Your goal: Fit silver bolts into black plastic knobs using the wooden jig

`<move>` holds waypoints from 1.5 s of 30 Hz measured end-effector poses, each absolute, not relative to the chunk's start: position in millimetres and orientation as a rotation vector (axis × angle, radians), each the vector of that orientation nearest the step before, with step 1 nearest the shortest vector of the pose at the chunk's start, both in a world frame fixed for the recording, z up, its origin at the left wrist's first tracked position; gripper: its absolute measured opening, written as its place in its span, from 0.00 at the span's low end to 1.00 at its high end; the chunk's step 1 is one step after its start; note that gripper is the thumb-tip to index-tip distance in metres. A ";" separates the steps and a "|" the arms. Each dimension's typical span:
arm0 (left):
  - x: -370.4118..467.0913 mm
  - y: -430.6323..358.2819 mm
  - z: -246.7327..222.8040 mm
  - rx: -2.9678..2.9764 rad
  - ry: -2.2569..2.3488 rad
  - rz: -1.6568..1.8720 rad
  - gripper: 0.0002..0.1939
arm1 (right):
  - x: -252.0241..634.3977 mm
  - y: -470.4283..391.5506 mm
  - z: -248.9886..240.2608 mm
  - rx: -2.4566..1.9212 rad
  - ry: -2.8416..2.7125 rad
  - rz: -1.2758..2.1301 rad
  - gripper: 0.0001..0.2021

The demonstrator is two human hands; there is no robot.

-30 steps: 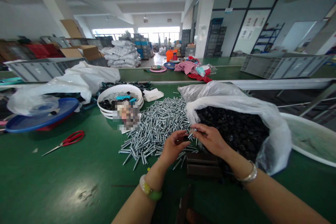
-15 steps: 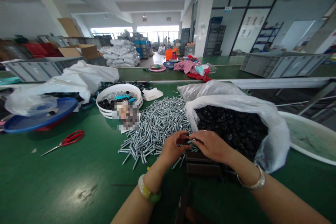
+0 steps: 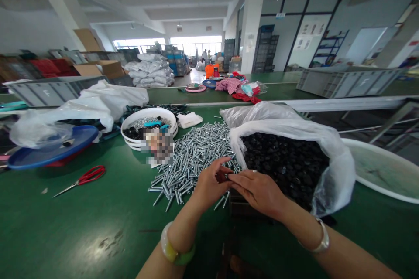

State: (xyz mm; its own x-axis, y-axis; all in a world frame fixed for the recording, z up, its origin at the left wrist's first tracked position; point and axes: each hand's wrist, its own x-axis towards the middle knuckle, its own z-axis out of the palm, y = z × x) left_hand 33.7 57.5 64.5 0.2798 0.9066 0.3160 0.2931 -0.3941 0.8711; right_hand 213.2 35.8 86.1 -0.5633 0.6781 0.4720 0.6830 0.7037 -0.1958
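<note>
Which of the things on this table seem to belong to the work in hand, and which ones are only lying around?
Likely for the work:
- screws
- black parts
- bag holding them

Apparently just lying around:
- scissors
- blue tray

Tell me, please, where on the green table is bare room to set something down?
The widest bare patch of table lies between the red scissors, the metal screws and the left forearm. A smaller one lies between the plastic bag, the right forearm and the white tray. Around the left hand and right hand it is crowded.
</note>
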 end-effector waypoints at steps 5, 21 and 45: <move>15.2 42.6 58.7 1.874 1.227 0.981 0.28 | 227.0 28.1 84.2 -1.162 -2.015 0.155 0.14; -15.8 10.1 38.7 2.136 1.167 0.446 0.24 | 268.5 13.2 62.7 -1.275 -2.175 0.324 0.12; 3.9 4.8 54.1 2.183 1.330 0.696 0.13 | 280.7 9.2 54.0 -1.293 -2.204 0.384 0.12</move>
State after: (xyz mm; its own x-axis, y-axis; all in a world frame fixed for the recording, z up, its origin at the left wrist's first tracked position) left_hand 3.9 4.8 54.1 0.3964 0.9022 0.1700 0.6539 -0.4074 0.6376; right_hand 280.7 9.2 54.0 -0.3857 0.8678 0.3135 0.7105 0.4961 -0.4991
